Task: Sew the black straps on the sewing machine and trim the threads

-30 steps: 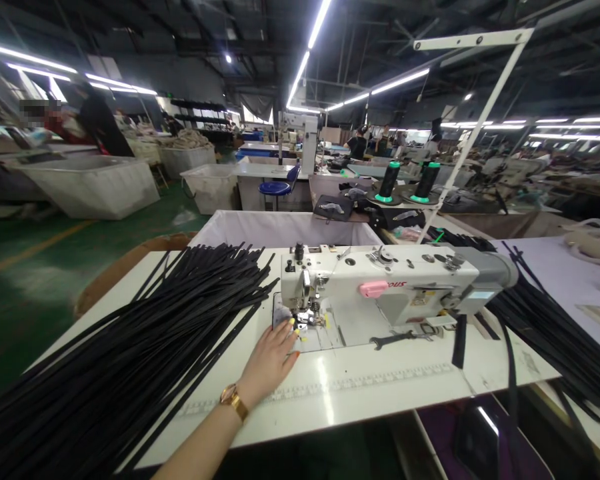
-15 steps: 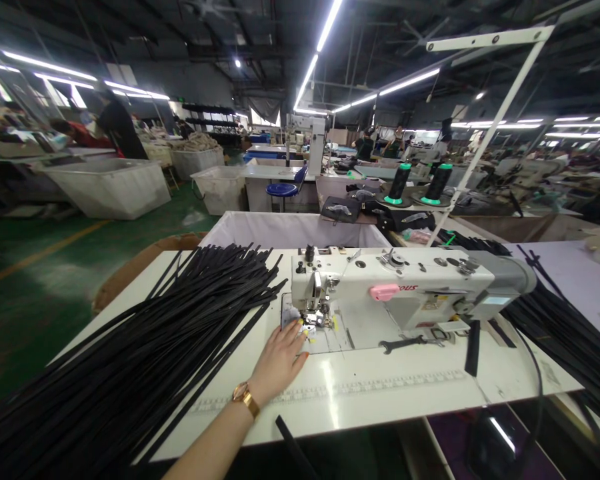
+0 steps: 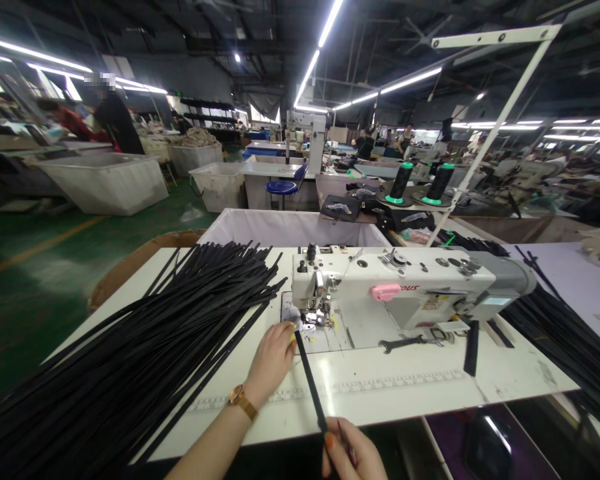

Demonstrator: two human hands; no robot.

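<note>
- Head view shows our left hand (image 3: 273, 357) resting on the white table (image 3: 410, 393), fingers curled together at the far end of a single black strap (image 3: 310, 387), which it presses down just in front of the presser foot (image 3: 313, 320) of the sewing machine (image 3: 395, 293).
- Our right hand (image 3: 353, 457) sits at the near edge of the picture, fingers closed around the near end of that same strap.
- We see the strap lying straight, with its long axis running from near to far and leaning slightly left at the far end, so it points at the foot.
- Our left hand is the one nearer the needle; the right is well back from it, at the table's near edge.
- To our left, a big heap of black straps (image 3: 145, 347) fans across the table, just beside the left hand but not touching it as far as we can tell.
- On the machine bed, right of the foot, lies a wrench (image 3: 410, 343); farther right hangs another bundle of straps (image 3: 565, 340).
- Two thread cones (image 3: 420, 183) stand beyond the machine.
</note>
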